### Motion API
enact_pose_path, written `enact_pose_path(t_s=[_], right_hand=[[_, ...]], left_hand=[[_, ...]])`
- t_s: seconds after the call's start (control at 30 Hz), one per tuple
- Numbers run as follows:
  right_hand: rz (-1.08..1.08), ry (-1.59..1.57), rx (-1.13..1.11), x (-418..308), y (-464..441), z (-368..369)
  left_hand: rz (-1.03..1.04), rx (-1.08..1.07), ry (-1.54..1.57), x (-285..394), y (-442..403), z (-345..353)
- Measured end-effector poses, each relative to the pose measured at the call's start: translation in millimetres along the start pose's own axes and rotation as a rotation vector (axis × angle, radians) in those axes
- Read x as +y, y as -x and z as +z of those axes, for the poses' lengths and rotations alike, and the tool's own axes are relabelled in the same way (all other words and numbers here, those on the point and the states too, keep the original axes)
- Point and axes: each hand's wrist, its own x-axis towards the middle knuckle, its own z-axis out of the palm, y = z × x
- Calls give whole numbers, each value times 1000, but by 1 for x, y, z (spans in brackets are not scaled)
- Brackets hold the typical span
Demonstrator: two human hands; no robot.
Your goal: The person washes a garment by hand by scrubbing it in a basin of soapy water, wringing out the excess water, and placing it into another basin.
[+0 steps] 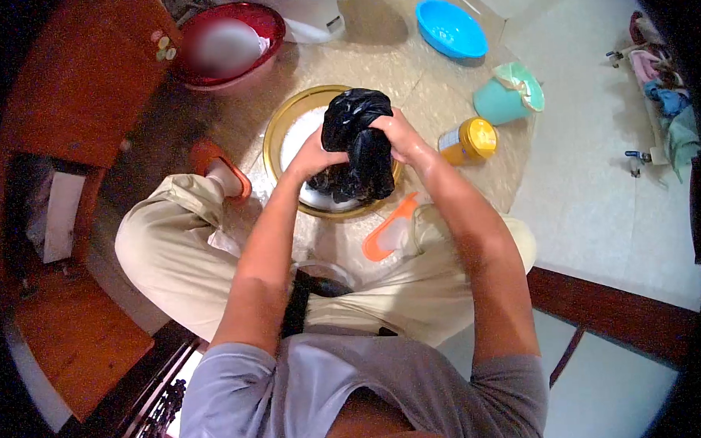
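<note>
A wet, dark garment is bunched up between my two hands, above a gold-rimmed basin on the floor. White suds show in the basin, and the lower folds of the cloth hang down into it. My left hand grips the cloth from its left side, thumb across the front. On the right side, my right hand is closed round the upper part, with its fingers partly hidden in the folds. The garment's exact kind cannot be made out.
Right of the basin stand a yellow-lidded tub and a teal bin. A blue basin lies farther back, a red basin back left. A wooden cabinet lines the left. Wall taps are at right.
</note>
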Motion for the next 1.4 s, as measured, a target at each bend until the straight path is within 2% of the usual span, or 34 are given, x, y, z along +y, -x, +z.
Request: enact_pose_path(t_s=[0.03,0.07,0.13,0.2,0.23,0.27,0.3,0.37,0.43,0.47,0.57,0.63,0.67,0.7,0.73,0.77,0.83,0.9,0.93,0.97,1.03,1.07,1.1,1.13,1.17,1.2,1.23,1.27,1.3,1.33,1.4], right_hand=[[20,-39,-17,3,0,-3],[88,-30,-30,4,1,-5],[222,-20,-58,1,3,-8],[391,222,-113,11,-2,-21],[474,345,-146,17,-6,-30],[503,487,-257,20,-7,-40],[486,615,-240,34,-12,-52],[499,1072,-149,73,-36,-76],[378,1213,-109,83,-47,-70],[325,1269,-90,87,-54,-68],[160,1563,42,98,-76,-66],[20,1757,111,88,-76,-51],[149,1788,99,103,-88,-52],[68,1817,96,108,-91,-45],[-12,1846,93,111,-87,-34],[-90,1874,86,116,-86,-25],[69,1695,64,143,-92,-15],[8,1817,45,182,-101,-20],[162,1782,-80,179,-110,-22],[318,1731,-205,175,-118,-23],[611,1559,-199,197,-139,-41],[121,1496,60,225,-133,-56],[109,1540,52,224,-138,-54],[99,1585,40,222,-143,-54],[89,1627,34,218,-146,-52],[13,1530,-19,173,-137,-27],[-98,1565,-48,162,-128,-12],[-123,1571,-207,140,-114,6],[-232,1494,-352,127,-98,19],[-283,1406,-405,121,-80,30],[-325,1399,-425,109,-55,53]], left_hand=[[-77,-90,-84,-4,-2,-7],[-69,-28,-141,-16,-3,-10],[-180,14,-142,-23,-4,-19],[-272,76,-227,-42,-7,-37],[-175,136,-251,-38,-5,-41],[-259,142,-116,-48,-7,-49],[-339,152,20,-58,-13,-60],[-428,175,-147,-52,-21,-74],[-447,202,-248,-42,-29,-81],[-417,270,-178,-70,-40,-91],[-200,455,-520,-85,-57,-93],[-74,433,-674,-98,-63,-90],[-11,417,-751,-107,-63,-88],[56,400,-830,-116,-62,-86],[-64,321,-935,-122,-61,-80],[-70,310,-1118,-128,-56,-70],[-269,202,-1205,-116,-50,-50],[-382,105,-1164,-143,-48,-49],[-275,81,-1150,-177,-47,-54],[-243,72,-1030,-237,-48,-63],[-463,-110,-810,-312,-46,-71],[-561,-191,-695,-346,-50,-78],[-510,-174,-617,-388,-51,-92],[-424,45,-677,-382,-59,-95],[-591,269,-12,-287,-73,-88],[-675,413,536,-220,-75,-79],[-684,476,871,-179,-73,-72],[-683,479,1085,-140,-71,-63],[-627,470,1214,-107,-70,-51],[-502,423,1213,-116,-66,-42],[-217,255,1170,-178,-59,-35]])
